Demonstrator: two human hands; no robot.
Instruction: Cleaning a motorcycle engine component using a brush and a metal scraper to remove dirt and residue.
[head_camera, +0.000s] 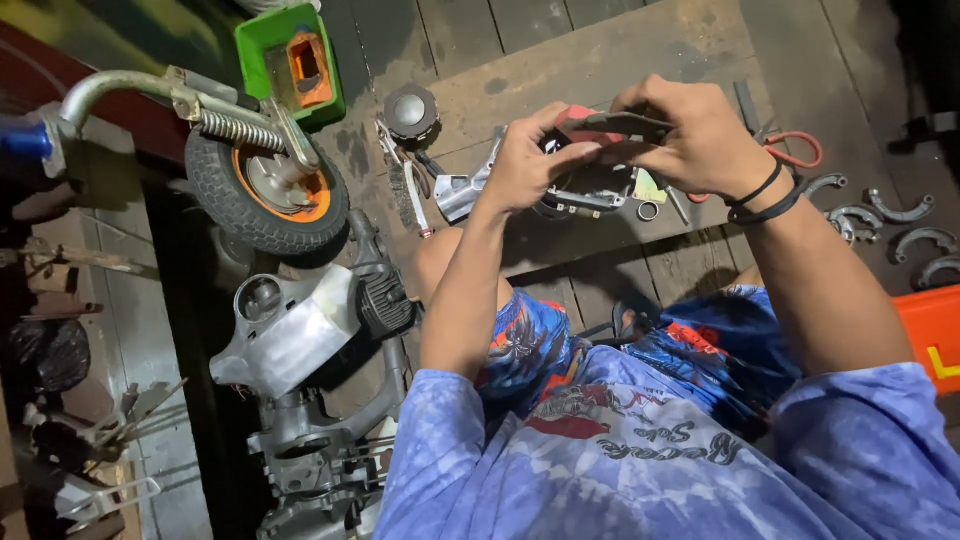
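A red-handled tool (600, 125) is clenched in both hands, left hand (525, 165) and right hand (690, 135), above a metal engine part (590, 190) lying on the wooden floor (600, 60), apparently for close work. Brake shoes (895, 225) are laid aside.

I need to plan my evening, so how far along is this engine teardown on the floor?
Done: the engine block lies stripped beside the wheel, and brake shoes are laid out. In hand: left hand and right hand grip red-handled pliers over a metal part. Left: loose parts remain unassembled.
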